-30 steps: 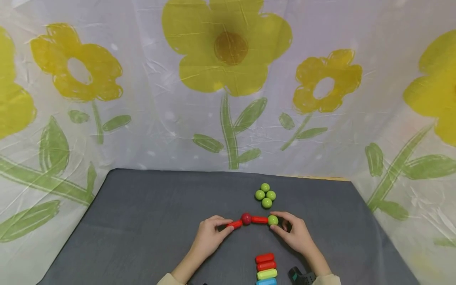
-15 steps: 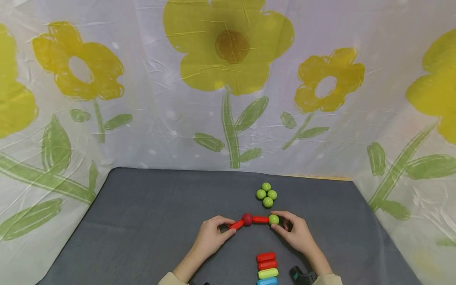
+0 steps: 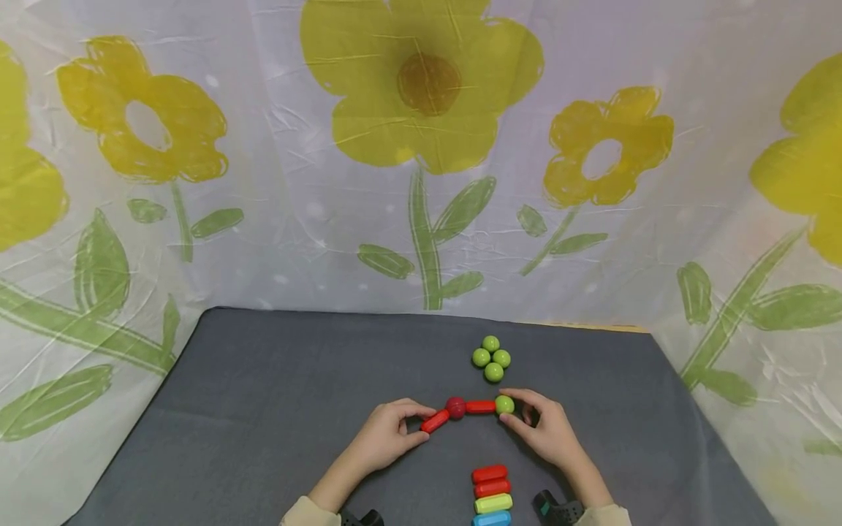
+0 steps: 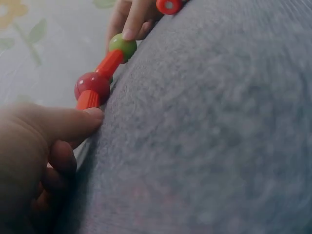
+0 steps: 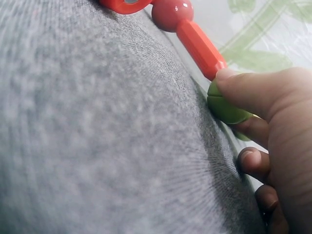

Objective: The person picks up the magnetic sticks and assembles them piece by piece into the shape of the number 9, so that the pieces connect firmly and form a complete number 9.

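A joined chain lies across the middle of the dark table, made of a left red stick (image 3: pixel 435 421), a dark red ball (image 3: pixel 455 408), a right red stick (image 3: pixel 480 407) and a green ball (image 3: pixel 504 405). My left hand (image 3: pixel 388 435) pinches the left red stick between thumb and fingers near its outer end. At the chain's other end, my right hand (image 3: pixel 542 427) holds the green ball between thumb and index finger. The right wrist view shows my right thumb over the green ball (image 5: pixel 225 106), partly hiding it.
Several loose green balls (image 3: pixel 490 358) sit in a cluster beyond the chain. Nearer me is a column of sticks: red (image 3: pixel 490 473), another red (image 3: pixel 492 488), yellow-green (image 3: pixel 493 504) and blue (image 3: pixel 492 519). A flower-printed sheet (image 3: pixel 296 241) hangs behind the table (image 3: pixel 263 409).
The left red stick has swung so its outer end points lower toward me, bending the chain more at the dark red ball. My left thumb has shifted slightly nearer me; the right hand stays put.
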### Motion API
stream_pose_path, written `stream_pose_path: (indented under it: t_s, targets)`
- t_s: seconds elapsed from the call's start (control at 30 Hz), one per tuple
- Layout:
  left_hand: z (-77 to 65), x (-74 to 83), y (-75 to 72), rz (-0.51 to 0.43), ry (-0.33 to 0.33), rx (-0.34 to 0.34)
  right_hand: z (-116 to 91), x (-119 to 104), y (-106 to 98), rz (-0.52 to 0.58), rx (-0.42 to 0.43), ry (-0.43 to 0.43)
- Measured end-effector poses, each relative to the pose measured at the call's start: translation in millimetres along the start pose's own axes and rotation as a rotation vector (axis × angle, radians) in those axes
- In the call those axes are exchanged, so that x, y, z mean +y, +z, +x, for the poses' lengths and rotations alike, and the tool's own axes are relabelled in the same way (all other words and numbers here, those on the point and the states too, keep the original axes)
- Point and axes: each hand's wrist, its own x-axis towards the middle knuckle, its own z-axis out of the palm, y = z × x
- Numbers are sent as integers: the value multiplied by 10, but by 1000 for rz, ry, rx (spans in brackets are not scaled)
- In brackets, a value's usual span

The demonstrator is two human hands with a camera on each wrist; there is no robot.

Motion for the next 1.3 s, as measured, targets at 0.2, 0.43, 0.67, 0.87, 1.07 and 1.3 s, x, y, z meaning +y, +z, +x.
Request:
stream_pose_path:
  t_s: [0.2, 0.43, 0.67, 0.87, 1.07, 1.3]
  targets:
    - [21, 28, 58, 29, -15, 55, 0, 5, -19, -4, -1, -10]
    - [17, 68, 129, 76, 8, 124, -5, 12, -26, 7, 6, -25]
    - [-1, 181, 251, 196, -16, 165, 5, 13, -31, 3, 8, -23]
    - [-5, 303, 396, 248, -21, 151, 9, 12, -37, -3, 11, -9]
    - [19, 308, 322, 264, -18, 94, 4, 2, -30, -2, 7, -1]
    - [146, 221, 63, 255, 31, -86, 5, -15, 12, 10, 1, 25]
